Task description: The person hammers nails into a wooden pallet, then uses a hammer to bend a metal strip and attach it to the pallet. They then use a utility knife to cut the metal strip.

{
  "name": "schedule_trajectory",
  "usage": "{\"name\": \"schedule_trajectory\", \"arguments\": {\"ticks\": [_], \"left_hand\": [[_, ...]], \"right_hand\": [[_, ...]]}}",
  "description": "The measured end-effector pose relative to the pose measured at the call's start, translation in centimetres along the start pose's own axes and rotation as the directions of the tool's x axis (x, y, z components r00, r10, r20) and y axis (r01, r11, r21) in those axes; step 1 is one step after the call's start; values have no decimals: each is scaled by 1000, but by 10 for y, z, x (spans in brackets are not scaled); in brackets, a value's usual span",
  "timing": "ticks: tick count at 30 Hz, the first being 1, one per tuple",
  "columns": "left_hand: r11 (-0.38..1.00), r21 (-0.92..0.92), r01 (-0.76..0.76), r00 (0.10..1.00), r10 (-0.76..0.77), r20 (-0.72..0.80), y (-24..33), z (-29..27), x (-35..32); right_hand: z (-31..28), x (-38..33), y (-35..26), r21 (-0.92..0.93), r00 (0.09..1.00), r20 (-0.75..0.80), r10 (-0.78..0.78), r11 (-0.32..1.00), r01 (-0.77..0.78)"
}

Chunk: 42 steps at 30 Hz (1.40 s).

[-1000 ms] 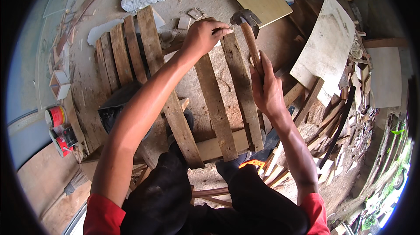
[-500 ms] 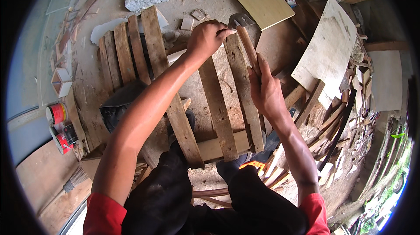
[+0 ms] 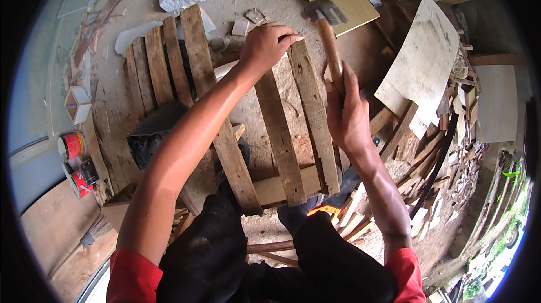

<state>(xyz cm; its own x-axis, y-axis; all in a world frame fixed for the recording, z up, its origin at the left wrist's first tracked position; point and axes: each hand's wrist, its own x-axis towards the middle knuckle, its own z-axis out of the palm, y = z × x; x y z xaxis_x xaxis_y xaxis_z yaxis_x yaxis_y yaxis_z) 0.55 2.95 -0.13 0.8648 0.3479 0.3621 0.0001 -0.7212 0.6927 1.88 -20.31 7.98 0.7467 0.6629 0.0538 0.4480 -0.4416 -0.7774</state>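
weathered wood took up the middle of the view: a slatted frame (image 3: pixel 267 191), its slats running lengthwise, spaced apart. the rightmost slat (image 3: pixel 313 111) had its long axis pointing away and a bit left, so its far end was right by the left hand (image 3: pixel 265 49), which was the nearer hand to that end. the wood-handled hammer (image 3: pixel 331 49) was just right of there, tilted roughly along the slat, its blurry head beyond the left fingertips (image 3: pixel 298 38) and off to their right, clearly apart from them. right hand (image 3: pixel 348 112) was beside the slat's middle, fingers wrapped around the lower handle. left thumb and index looked pinched together, but honestly i couldn't tell if anything tiny was in that pinch.
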Motion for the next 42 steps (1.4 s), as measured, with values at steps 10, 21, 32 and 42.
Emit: {"name": "schedule_trajectory", "arguments": {"ticks": [10, 21, 32, 42], "left_hand": [[1000, 7, -7, 1000, 7, 20, -2, -2, 0], [1000, -18, 20, 999, -20, 32, -1, -4, 0], [997, -71, 10, 993, -2, 119, -3, -7, -2], [997, -53, -62, 920, 78, 384, 1, -20, 3]], "right_hand": [[1, -2, -5, 0, 999, 44, -12, 1000, 12], [0, 1, -10, -1, 997, 16, -70, 998, 70], [14, -23, 43, 92, 981, -67, 182, 980, -176], [24, -35, 65, 190, 993, -50, 106, 977, -95]]}}
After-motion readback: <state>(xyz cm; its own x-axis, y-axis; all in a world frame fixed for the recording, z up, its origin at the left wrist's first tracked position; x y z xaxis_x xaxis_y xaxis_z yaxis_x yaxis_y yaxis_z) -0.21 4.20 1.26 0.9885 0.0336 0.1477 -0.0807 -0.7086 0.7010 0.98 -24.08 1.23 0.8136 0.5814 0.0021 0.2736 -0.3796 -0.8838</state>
